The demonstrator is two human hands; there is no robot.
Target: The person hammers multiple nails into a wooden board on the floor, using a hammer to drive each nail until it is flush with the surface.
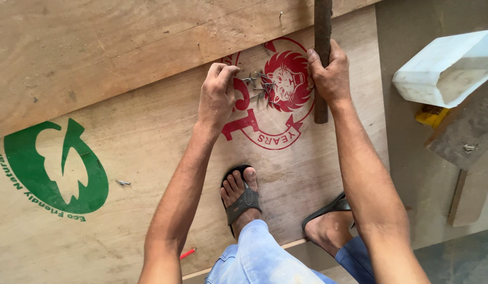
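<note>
I crouch on a plywood sheet (149, 152), my left hand (216, 97) pinched nearly closed at the edge of a small pile of nails (260, 84), fingertips bunched as if on one nail, though I cannot tell whether it is lifted. My right hand (331, 73) is wrapped fully around a dark wooden handle (322, 58) just right of the pile, beside the red round stamp (278, 94). No nail stands driven near the pile; one stray nail (123, 183) lies far left of it.
</note>
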